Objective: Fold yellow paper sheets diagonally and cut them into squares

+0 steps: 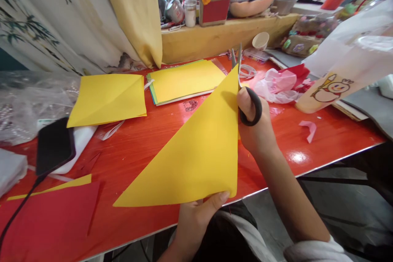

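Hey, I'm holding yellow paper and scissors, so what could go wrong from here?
The left hand grips the yellow paper by its bottom edge, far from the scissors at its top corner, so a cut might wander. The tall cup stands to the right of the right hand, so a wide swing might knock it.

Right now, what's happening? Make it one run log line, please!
left hand: pinching yellow paper triangle, lower edge | right hand: holding scissors, blades apart near triangle's top corner | below: red table

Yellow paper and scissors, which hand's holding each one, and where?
Left hand holds the yellow paper near its bottom right corner; right hand holds the scissors by the black handle.
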`<state>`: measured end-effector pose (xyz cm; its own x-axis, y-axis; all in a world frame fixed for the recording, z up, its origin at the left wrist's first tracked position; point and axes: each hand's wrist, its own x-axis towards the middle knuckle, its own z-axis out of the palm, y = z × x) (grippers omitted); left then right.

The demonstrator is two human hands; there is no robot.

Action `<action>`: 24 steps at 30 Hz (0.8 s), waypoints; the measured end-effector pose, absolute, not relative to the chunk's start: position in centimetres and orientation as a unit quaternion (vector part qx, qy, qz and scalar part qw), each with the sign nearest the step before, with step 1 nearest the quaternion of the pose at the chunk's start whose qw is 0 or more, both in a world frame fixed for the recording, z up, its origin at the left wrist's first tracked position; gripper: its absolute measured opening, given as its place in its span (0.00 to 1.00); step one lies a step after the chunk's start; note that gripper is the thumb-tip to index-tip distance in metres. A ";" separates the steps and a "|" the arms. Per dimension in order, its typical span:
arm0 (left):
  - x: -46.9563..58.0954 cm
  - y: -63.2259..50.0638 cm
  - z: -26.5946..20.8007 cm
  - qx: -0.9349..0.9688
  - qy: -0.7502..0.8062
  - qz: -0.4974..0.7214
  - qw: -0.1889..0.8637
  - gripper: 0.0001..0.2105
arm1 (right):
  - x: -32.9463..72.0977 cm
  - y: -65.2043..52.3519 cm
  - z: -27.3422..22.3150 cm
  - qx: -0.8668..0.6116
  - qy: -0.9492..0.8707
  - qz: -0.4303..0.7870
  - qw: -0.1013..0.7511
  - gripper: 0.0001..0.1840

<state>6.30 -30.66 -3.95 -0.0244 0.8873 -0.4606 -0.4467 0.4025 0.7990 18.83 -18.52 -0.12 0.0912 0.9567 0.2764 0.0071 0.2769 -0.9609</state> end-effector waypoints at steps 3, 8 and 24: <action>6.4 -30.6 -4.0 0.213 0.503 0.512 0.663 0.09 | 18.8 -18.4 -0.2 -0.424 -0.522 0.427 0.604 0.20; 6.4 -30.5 -3.8 0.208 0.496 0.503 0.676 0.10 | 18.7 -18.9 -0.3 -0.406 -0.515 0.455 0.602 0.17; 2.6 -30.1 -5.7 0.143 0.547 0.609 0.557 0.18 | 19.5 -18.4 -1.1 -0.419 -0.492 0.461 0.608 0.18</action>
